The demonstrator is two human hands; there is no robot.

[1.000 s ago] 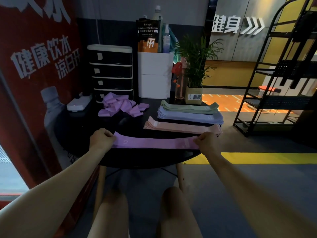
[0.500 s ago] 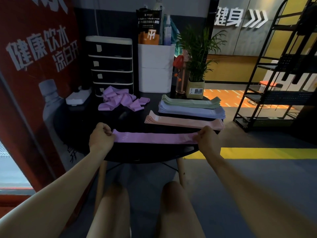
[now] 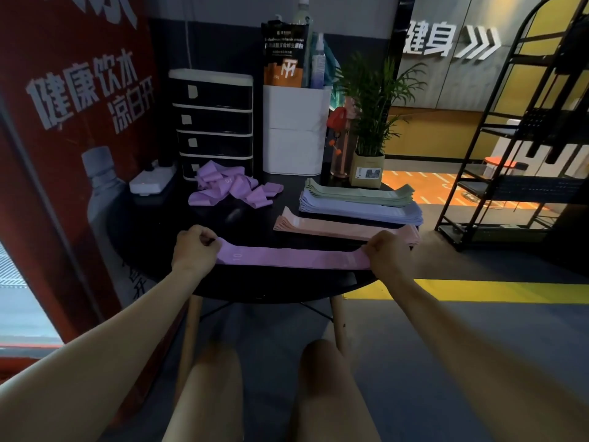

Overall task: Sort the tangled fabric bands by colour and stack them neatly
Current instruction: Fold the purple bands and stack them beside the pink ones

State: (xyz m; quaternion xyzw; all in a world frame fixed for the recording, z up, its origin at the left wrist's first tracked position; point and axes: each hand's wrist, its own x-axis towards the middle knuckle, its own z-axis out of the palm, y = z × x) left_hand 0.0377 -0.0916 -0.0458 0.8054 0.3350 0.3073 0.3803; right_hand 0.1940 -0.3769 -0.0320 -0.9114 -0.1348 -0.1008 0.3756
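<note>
Purple band (image 3: pixel 293 258) ends hidden inside both fists; printed "10" near its left end, other marks unreadable. Flat, pulled straight, long axis left-right across frame centre, at near edge of black counter (image 3: pixel 255 285). Left hand (image 3: pixel 194 250) and right hand (image 3: pixel 385 253) fingers curled, gripping the ends. Tangled purple pile (image 3: pixel 232 186) upper left; pink stack (image 3: pixel 344 226), blue stack (image 3: pixel 360 210), green stack (image 3: pixel 357 194) right of centre.

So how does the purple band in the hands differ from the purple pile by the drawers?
The held purple band is pulled flat and straight between the left hand and right hand; the purple pile lies crumpled and tangled, untouched. The band is at the table's near edge, the pile farther back. Both share the same lilac colour.
</note>
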